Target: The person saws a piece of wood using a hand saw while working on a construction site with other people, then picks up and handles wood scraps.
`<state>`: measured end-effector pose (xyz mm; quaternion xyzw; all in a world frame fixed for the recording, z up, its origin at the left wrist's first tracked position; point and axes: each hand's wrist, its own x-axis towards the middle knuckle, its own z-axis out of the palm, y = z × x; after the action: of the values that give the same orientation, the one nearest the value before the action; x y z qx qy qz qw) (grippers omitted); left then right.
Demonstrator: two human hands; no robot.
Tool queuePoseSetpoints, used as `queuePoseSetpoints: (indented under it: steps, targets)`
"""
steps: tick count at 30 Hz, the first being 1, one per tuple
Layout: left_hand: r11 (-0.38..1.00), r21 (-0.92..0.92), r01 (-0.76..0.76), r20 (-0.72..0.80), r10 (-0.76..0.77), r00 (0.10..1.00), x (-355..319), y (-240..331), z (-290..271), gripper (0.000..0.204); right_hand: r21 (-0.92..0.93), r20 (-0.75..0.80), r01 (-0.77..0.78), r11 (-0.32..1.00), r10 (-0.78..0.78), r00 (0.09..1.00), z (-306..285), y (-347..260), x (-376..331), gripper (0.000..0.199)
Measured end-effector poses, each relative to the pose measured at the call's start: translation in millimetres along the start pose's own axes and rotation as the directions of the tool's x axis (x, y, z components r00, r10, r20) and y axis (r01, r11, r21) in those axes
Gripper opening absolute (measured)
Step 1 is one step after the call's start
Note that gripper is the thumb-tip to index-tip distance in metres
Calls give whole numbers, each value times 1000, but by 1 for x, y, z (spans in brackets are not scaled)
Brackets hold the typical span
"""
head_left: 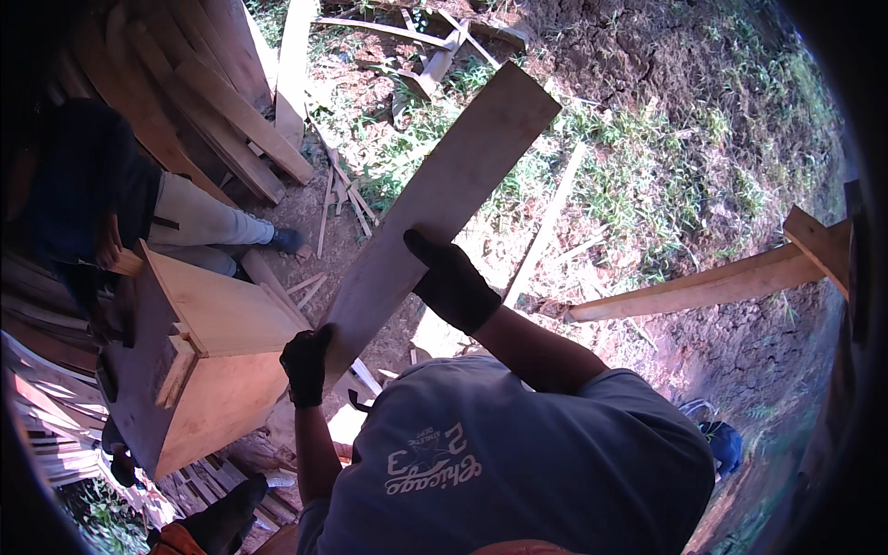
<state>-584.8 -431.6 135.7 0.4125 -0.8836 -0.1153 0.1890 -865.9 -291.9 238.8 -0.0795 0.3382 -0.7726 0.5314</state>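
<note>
A long flat wooden board slants up and to the right in front of me, held in both my black-gloved hands. My left hand is closed round its near end. Farther up, my right hand grips the right edge, with the thumb lying across the face. Left of my left hand stands a box-like piece made of wooden panels, apart from the board. Another person's hand is at the box's upper left corner, by a small wood block.
The other person, in dark top and light trousers, is at the left. Stacked planks lean behind them. Wood strips litter the ground. A long beam crosses at right. Grass covers the far slope. A blue object lies right of me.
</note>
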Motion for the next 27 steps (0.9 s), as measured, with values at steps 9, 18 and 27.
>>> queuePoseSetpoints:
  steps: [9,18,27]
  targets:
    - [949,46,-312,55,309,949,-5,6,26,25,151,182,-151,977,123,976,-10,4,-24,54]
    - [949,38,-314,177,302,937,-20,21,46,25,18,82,-8,1000,6,997,-12,-30,-30,56]
    - [953,-60,-296,150,302,941,-33,26,58,30,-852,455,243,-465,-426,782,-63,-39,-55,58]
